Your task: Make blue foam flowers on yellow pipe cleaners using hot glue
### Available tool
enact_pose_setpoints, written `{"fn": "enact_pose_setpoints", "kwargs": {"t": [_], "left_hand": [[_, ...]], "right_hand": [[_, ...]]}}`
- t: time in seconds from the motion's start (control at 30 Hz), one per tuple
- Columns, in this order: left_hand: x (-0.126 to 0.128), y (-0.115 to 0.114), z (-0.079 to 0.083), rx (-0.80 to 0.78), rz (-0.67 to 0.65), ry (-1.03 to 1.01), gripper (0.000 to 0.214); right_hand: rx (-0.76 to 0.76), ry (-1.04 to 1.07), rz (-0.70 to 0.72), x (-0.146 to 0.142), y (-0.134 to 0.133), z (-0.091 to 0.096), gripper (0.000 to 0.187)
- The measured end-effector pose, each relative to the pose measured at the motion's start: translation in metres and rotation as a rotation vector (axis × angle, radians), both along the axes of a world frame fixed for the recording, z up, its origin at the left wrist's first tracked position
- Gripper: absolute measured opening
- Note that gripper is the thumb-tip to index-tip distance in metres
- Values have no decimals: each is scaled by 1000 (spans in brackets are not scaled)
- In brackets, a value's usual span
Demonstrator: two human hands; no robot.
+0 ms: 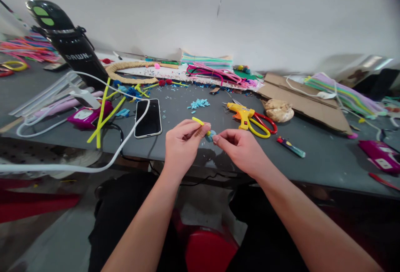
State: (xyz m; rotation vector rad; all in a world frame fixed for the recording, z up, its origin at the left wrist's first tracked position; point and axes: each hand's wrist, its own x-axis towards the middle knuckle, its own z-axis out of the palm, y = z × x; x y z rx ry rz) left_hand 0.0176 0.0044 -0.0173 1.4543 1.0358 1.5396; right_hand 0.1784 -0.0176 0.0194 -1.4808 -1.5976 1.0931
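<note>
Yellow chenille stem [197,120]: one short length, held above the near part of the grey surface [328,144], between the two hands; blue fuzzy cluster [210,136] seen at its lower end; manner of attachment not made out.
Risk, cluster: blue bits could be shed or pulled askew, should the stem be let slip or be tugged too hard at the fingertips.
Risk, loose stock: the pile of blue pieces [199,104], set just beyond the hands, could be scattered by a careless sweep.
Risk, tools: the yellow glue gun [243,114] and the scissors [264,133], laid together near the right hand, could be knocked by a sideways move; whether the gun is heated cannot be told.
Left hand [183,140]: nearly closed, fingers curled; stem gripped between thumb and fingers.
Right hand [240,144]: thumb and forefinger brought together, the others bent; edge of the cluster pinched.
Smartphone [148,118]: laid flat left of the left hand, apart from it; screen dark.
</note>
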Motion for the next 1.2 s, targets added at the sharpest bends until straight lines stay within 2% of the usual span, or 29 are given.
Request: {"fn": "enact_pose_setpoints", "kwargs": {"t": [0.47, 0.67, 0.77, 0.93, 1.2], "left_hand": [[-2, 0, 1, -34, -4, -35, 16], [-5, 1, 2, -63, -15, -54, 18], [-5, 1, 4, -61, -13, -72, 19], [-3, 1, 4, -59, -23, -93, 16], [0, -1, 5, -89, -53, -152, 17]], "right_hand": [[53, -25, 25, 3, 1, -3, 39], [86, -66, 68, 15, 4, 1, 34], [111, 7, 49, 19, 7, 2, 26], [25, 205, 49, 12, 7, -2, 34], [-5, 251, 95, 5, 6, -5, 34]]}}
